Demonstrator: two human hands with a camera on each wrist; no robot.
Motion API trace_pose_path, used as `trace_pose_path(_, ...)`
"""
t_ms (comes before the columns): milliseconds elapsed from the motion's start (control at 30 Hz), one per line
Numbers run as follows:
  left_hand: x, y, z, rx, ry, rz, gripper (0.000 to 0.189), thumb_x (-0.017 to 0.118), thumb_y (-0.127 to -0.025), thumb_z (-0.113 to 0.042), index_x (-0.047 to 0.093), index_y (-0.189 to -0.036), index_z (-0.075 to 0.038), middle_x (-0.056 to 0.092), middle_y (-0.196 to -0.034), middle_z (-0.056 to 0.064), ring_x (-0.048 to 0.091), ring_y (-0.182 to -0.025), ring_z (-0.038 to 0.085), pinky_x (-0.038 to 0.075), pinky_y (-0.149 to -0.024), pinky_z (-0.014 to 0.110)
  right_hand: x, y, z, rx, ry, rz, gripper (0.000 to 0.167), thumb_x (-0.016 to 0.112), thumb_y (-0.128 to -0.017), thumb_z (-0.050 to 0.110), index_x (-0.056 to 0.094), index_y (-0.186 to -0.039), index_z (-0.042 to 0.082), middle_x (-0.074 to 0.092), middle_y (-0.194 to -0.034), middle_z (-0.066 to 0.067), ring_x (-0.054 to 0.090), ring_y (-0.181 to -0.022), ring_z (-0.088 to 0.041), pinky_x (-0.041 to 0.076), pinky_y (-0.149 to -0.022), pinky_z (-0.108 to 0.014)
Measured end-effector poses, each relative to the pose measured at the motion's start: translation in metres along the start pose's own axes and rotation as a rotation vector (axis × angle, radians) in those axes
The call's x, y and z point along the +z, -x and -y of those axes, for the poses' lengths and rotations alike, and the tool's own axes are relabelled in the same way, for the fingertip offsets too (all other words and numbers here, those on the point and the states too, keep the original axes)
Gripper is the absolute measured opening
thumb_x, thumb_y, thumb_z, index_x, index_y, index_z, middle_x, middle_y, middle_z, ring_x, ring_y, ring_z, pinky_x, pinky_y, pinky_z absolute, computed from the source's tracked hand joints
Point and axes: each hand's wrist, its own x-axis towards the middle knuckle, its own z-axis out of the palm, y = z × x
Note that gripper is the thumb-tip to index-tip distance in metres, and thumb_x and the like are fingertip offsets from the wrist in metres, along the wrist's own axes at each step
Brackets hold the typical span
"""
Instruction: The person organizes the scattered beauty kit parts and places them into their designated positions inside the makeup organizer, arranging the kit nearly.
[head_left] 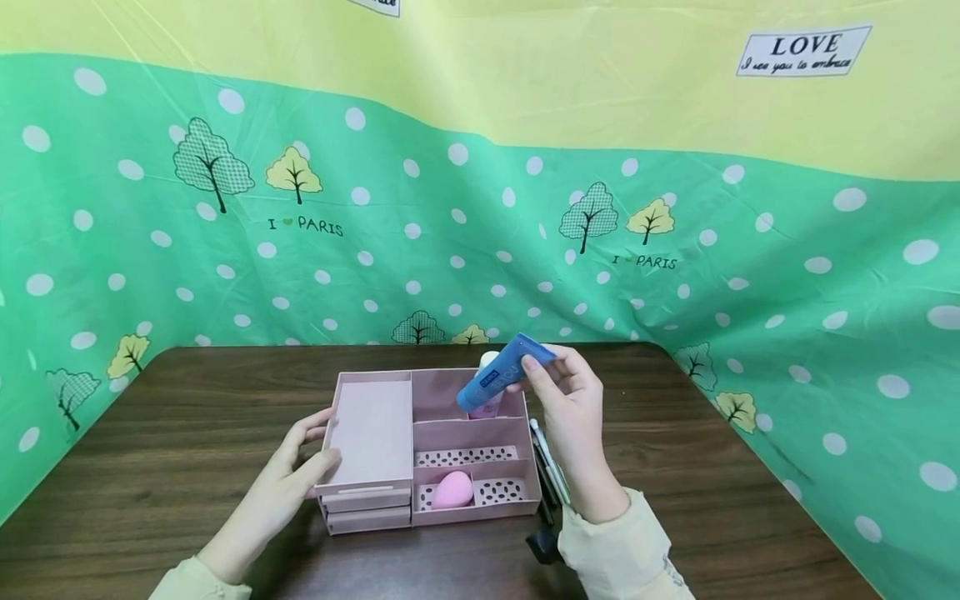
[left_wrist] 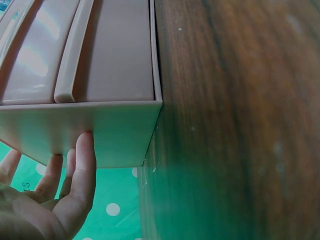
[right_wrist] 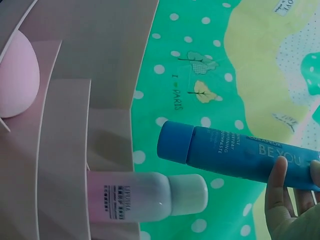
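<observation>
A blue toothpaste tube is pinched near its flat end by my right hand, its capped end tilted down over the organizer's back compartment. My left hand rests against the left side of the pink desk organizer; in the left wrist view its fingertips touch the side wall. A pink-and-white bottle with a white cap stands in the back right compartment, partly behind the tube in the head view. A pink makeup sponge sits in the front compartment.
Slim brushes or pens lie along the organizer's right side, with a small black object near my right sleeve. Two drawers face the front under the flat lid. A green and yellow patterned cloth hangs behind the wooden table.
</observation>
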Motion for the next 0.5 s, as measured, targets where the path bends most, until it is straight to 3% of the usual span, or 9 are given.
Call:
trace_pose_path(133,0.000,0.000,0.000,0.006,0.010,0.004,0.054,0.053,-0.101,-0.019,0.032,-0.151,-0.015,0.035,-0.143,0.022,0.061,-0.094,0.012,0.056,-0.074,0.030,0.005,-0.002,-0.005,0.011,-0.031,-0.018,0.017,0.060,-0.093,-0.006,0.065,-0.098,0.009,0.071,-0.086,0.003,0.065,-0.068,-0.011,0.058,-0.063,-0.026)
trace_pose_path(500,0.000,-0.001,0.000,0.003,0.028,0.003,0.054,0.053,-0.101,-0.017,0.032,-0.151,-0.014,0.035,-0.142,0.022,0.061,-0.093,0.012,0.056,-0.074,0.029,0.018,-0.006,-0.021,0.007,-0.034,0.009,0.009,0.061,-0.093,-0.005,0.064,-0.101,-0.001,0.070,-0.085,0.002,0.065,-0.068,-0.012,0.058,-0.065,-0.027)
